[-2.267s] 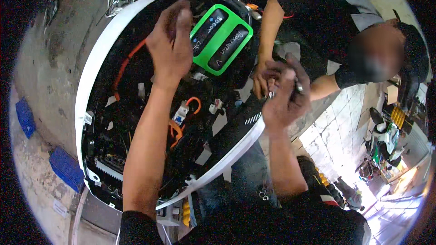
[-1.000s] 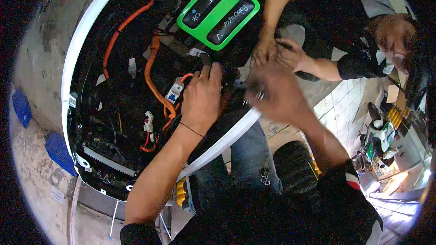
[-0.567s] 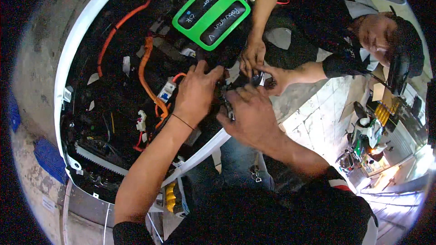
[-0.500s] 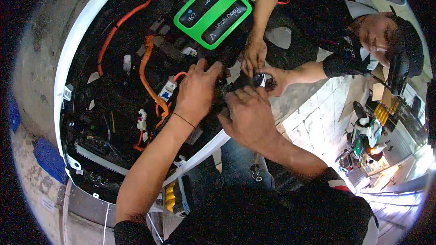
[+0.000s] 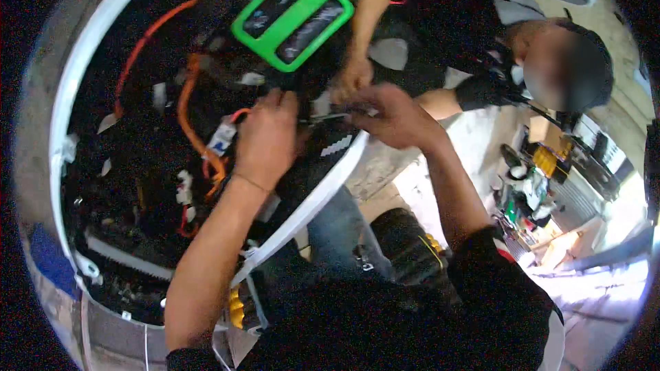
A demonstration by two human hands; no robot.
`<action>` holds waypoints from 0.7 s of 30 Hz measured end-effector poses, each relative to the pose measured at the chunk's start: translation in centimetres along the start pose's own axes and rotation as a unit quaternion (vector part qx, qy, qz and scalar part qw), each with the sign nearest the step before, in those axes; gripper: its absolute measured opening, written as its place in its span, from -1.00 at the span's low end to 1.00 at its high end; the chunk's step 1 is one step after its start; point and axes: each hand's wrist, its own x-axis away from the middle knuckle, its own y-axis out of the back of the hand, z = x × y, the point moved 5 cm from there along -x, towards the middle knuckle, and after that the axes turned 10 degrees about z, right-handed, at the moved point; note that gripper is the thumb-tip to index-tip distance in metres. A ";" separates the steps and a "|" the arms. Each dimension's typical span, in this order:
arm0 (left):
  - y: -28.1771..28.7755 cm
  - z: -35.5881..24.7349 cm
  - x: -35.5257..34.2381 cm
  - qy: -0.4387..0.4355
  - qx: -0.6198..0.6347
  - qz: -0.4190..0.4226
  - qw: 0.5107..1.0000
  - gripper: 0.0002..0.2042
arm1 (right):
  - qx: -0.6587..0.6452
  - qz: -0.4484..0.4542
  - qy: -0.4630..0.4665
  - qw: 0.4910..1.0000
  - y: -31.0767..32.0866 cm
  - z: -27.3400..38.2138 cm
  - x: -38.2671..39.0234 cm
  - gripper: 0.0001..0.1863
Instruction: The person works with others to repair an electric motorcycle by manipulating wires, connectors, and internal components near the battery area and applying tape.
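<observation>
1. This looks like a workshop for vehicles.
2. An open vehicle bay (image 5: 130,165), edged by white bodywork (image 5: 333,177), is packed with dark parts, thick orange cables (image 5: 184,106) and a green-and-black panel (image 5: 294,17).
3. A co-worker (image 5: 454,20) in dark clothes bends beside it, arms stretched toward its edge.
4. Farther right, a pale tiled floor (image 5: 410,194), a cardboard box (image 5: 543,130), assorted clutter (image 5: 524,196) and corrugated sheeting (image 5: 576,209) add to the working-garage look.

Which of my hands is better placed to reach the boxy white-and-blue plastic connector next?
Likely your left hand: it's right beside the boxy white-and-blue plastic connector. Your right hand is farther off, near the co-worker's hand, with your left in between.
</observation>
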 end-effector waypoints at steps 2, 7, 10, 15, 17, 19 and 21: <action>1.2 -1.2 0.0 0.016 -0.014 0.033 0.999 -0.59 | -0.010 0.046 0.008 0.999 1.4 -1.8 -1.3 -0.70; 1.5 -2.2 -0.2 -0.027 -0.074 -0.044 0.996 -0.67 | -0.058 0.123 -0.074 0.988 2.2 -4.5 -5.0 -0.70; 1.5 -2.2 -0.2 0.002 -0.084 -0.022 0.996 -0.75 | 0.030 0.140 -0.024 0.989 2.1 -1.9 -4.9 -0.68; 1.3 -1.6 0.0 -0.016 -0.039 -0.034 0.999 -0.83 | 0.299 -0.130 -0.031 0.945 -4.5 6.3 1.6 -0.65; 0.9 -1.3 -0.5 -0.034 -0.044 -0.022 0.998 -0.86 | 0.275 -0.148 -0.018 0.950 -7.5 8.7 2.2 -0.60; 0.5 -1.5 -0.4 -0.025 -0.045 -0.007 0.999 -0.83 | 0.271 -0.146 -0.044 0.950 -7.4 8.8 2.5 -0.63; 0.2 -1.0 -0.3 -0.050 -0.051 -0.065 0.995 -0.81 | 0.244 -0.146 -0.053 0.957 -7.1 9.1 2.4 -0.64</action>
